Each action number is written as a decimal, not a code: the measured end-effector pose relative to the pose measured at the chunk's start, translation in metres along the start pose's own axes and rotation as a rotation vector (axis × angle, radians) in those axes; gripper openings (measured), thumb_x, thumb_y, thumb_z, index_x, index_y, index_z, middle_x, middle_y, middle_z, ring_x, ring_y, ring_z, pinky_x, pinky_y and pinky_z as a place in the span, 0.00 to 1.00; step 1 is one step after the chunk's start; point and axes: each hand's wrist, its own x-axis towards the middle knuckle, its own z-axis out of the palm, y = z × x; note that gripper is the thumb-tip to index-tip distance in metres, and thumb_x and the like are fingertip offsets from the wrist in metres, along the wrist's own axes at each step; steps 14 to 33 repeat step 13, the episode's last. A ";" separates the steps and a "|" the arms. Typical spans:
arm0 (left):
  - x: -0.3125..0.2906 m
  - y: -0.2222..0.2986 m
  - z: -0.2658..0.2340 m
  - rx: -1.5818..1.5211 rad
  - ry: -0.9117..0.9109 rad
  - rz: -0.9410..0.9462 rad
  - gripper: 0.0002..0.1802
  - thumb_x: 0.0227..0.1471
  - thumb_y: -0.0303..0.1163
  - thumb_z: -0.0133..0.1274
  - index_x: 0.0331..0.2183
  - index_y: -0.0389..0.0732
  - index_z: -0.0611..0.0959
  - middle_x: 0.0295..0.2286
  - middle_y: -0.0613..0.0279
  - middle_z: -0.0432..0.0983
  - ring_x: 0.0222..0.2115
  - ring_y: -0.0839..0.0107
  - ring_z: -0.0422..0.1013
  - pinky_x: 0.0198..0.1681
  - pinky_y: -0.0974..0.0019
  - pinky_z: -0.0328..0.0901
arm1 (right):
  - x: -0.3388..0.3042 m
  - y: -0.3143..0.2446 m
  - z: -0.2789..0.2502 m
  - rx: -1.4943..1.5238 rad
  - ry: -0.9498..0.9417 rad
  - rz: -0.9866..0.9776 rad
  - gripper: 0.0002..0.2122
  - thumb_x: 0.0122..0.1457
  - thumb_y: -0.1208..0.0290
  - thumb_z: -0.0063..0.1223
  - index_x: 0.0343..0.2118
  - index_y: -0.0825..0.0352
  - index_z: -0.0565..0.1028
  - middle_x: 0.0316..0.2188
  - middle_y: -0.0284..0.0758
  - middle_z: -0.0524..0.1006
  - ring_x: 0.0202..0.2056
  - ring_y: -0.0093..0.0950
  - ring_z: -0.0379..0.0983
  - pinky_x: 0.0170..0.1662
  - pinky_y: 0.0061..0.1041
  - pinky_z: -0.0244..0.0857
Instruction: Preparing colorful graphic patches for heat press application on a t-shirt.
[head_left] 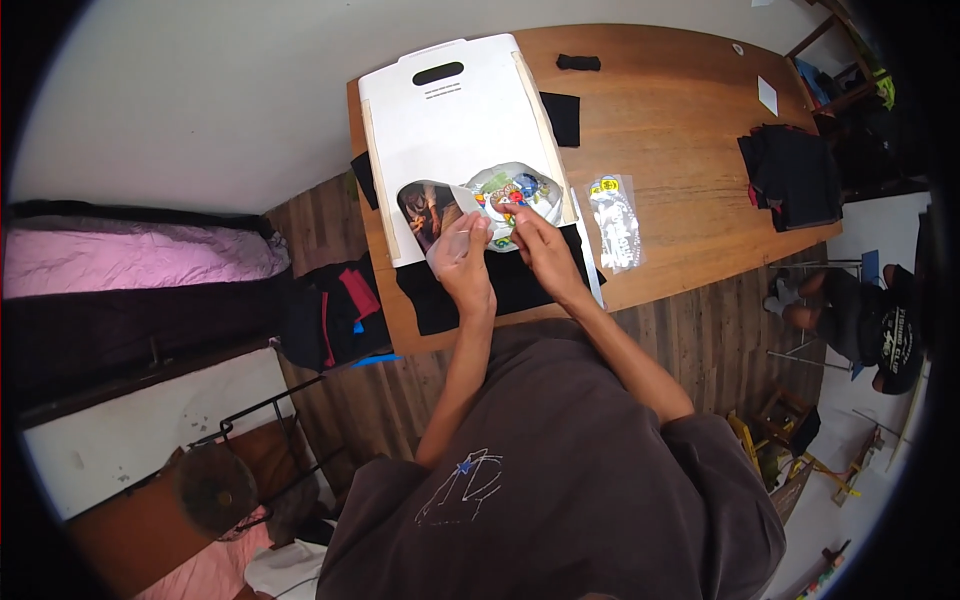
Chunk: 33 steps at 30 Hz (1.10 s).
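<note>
Between the thumb and fingers of my left hand [468, 272] is a piece of translucent film [450, 250], curling down past the palm. My right hand [540, 250] is closed close beside it, its fingertips together over a round patch of colourful stickers [528, 184]; what they pinch is too small to make out. Under both hands lies a large white board [450, 125] with a slot handle at its far end. A dark picture [422, 212] shows at the board's near left. Black cloth [440, 305] sticks out below the board's near edge.
Right of the board, a clear plastic strip with yellow labels [614, 225] lies on the wooden table [670, 120]. Folded dark clothes [790, 180] sit at the table's right end. A small black roll [578, 63] rests at the back. Another person [865, 315] sits far right.
</note>
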 end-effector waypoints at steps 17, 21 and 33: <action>-0.011 -0.005 0.014 -0.039 0.006 0.006 0.14 0.54 0.23 0.60 0.41 0.26 0.79 0.38 0.53 0.78 0.39 0.71 0.75 0.44 0.73 0.71 | -0.014 0.007 0.019 0.010 0.104 -0.052 0.17 0.68 0.65 0.46 0.55 0.69 0.72 0.49 0.38 0.77 0.48 0.20 0.69 0.52 0.14 0.63; -0.011 -0.005 0.014 -0.039 0.006 0.006 0.14 0.54 0.23 0.60 0.41 0.26 0.79 0.38 0.53 0.78 0.39 0.71 0.75 0.44 0.73 0.71 | -0.014 0.007 0.019 0.010 0.104 -0.052 0.17 0.68 0.65 0.46 0.55 0.69 0.72 0.49 0.38 0.77 0.48 0.20 0.69 0.52 0.14 0.63; -0.011 -0.005 0.014 -0.039 0.006 0.006 0.14 0.54 0.23 0.60 0.41 0.26 0.79 0.38 0.53 0.78 0.39 0.71 0.75 0.44 0.73 0.71 | -0.014 0.007 0.019 0.010 0.104 -0.052 0.17 0.68 0.65 0.46 0.55 0.69 0.72 0.49 0.38 0.77 0.48 0.20 0.69 0.52 0.14 0.63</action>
